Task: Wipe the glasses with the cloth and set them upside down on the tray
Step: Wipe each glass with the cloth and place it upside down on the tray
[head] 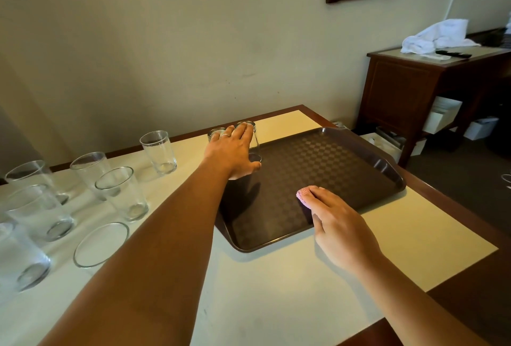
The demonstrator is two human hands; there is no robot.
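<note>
A dark brown tray [345,163] lies on the table. At its far left corner stands a clear glass [255,141] upside down, and my left hand [231,153] holds it, fingers over its side and thumb near its rim on the tray. A second glass [215,132] shows just behind my fingers, mostly hidden. My right hand [341,225] rests flat on the tray's near edge, its straight fingers pressing a small pink cloth [302,193] onto the tray.
Several clear glasses stand upright on the table's left side, such as one [159,152] near the wall and another [121,193] closer in. A wooden side cabinet [401,91] with a white towel [437,36] stands at the right.
</note>
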